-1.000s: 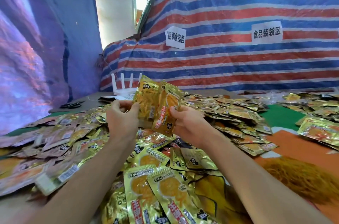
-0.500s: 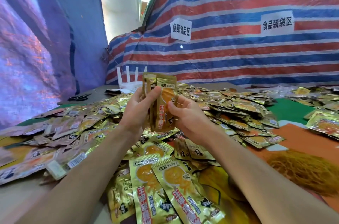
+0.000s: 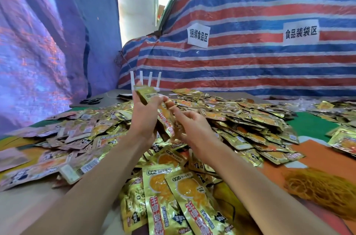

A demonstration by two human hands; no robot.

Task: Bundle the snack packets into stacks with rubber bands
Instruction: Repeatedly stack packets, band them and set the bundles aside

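My left hand (image 3: 144,119) grips a thin stack of gold snack packets (image 3: 149,94), held upright and tilted above the table. My right hand (image 3: 192,127) is just right of the stack, its fingers loosely spread and their tips at the stack's edge; motion blur hides the exact contact. A large heap of loose gold packets (image 3: 240,119) covers the table behind and under both hands. Two packets (image 3: 173,196) lie face up between my forearms. A tangled pile of yellow rubber bands (image 3: 319,190) lies on the orange mat at the right.
Black scissors (image 3: 90,101) and a white router (image 3: 145,80) with upright antennas stand at the table's far left. A striped tarp wall (image 3: 250,61) with two paper signs closes the back. A green mat (image 3: 312,125) and more packets (image 3: 342,140) are at the right.
The fanned packets were squared into one narrow stack in my left hand. My right hand has loosened and drawn slightly right of it. The camera has moved closer.
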